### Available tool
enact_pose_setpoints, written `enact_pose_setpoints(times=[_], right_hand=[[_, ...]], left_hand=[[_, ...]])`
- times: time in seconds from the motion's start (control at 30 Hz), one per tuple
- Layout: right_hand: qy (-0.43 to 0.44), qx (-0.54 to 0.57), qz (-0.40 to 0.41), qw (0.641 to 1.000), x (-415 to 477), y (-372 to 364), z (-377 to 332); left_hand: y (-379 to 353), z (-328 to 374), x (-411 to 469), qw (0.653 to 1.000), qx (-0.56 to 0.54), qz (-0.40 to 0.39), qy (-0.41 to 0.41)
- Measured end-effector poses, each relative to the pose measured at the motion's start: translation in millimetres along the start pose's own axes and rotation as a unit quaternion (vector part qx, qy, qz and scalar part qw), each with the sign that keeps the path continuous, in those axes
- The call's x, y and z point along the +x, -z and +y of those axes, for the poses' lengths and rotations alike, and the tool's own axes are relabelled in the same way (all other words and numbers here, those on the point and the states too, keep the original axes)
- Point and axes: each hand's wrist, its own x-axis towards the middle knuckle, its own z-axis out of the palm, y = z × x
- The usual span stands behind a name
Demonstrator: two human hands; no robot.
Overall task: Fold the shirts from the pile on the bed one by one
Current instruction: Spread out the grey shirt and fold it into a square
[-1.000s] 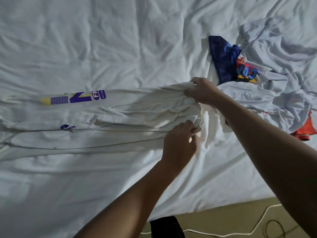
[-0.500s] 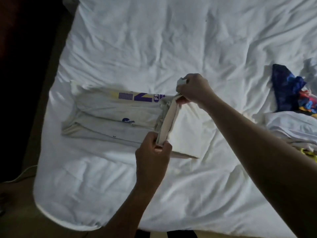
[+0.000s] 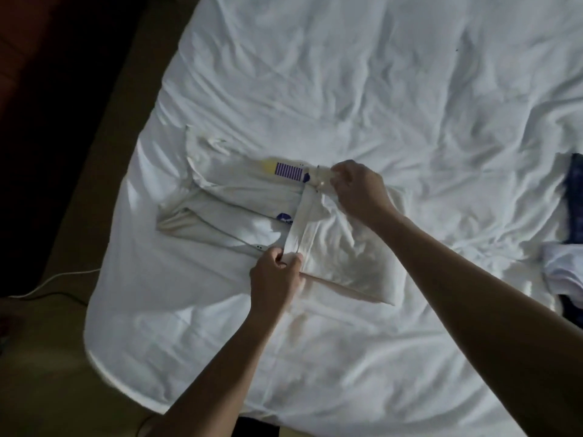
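Bed (image 3: 378, 89): a rumpled white sheet fills most of the view, with the mattress corner at lower left.
Shirt (image 3: 239, 209): white with a purple-striped and yellow print, lying flat on the left part of the bed. Its right end is doubled over, and the folded edge is lifted as a band between the two hands.
Left hand (image 3: 274, 279): fingers and thumb pinch the near end of that edge.
Right hand (image 3: 359, 190): curled fingers grip the far end, beside the print.
Pile (image 3: 564, 266): white and dark blue clothes at the right edge, well apart from the shirt.
Floor (image 3: 47, 357): dim, with a pale cable (image 3: 56, 279) beside the bed.
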Motion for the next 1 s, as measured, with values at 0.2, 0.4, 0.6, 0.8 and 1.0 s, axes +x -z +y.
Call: enact_pose_setpoints(times=[0.2, 0.4, 0.6, 0.8, 1.0], right_hand=[[0.059, -0.13, -0.021, 0.99, 14.1, -15.9, 3.9], [0.083, -0.067, 0.041, 0.993, 34.0, -23.8, -9.9], [0.071, -0.084, 0.02, 0.994, 35.7, -30.5, -6.2], [0.161, -0.044, 0.033, 0.985, 50.1, -45.5, -57.6], [0.142, -0.059, -0.097, 0.983, 94.1, -100.2, -146.5]], left_hand=[[11.5, -10.3, -7.5, 0.999, -0.049, 0.002, -0.019], [18.5, -11.1, -10.1, 0.994, -0.084, 0.06, -0.04], [22.6, -25.2, 3.2, 0.987, -0.141, 0.08, -0.006], [88.7, -35.1, 37.3, 0.96, -0.137, 0.245, -0.01], [155.8, -54.0, 101.2, 0.94, -0.237, 0.218, 0.114]])
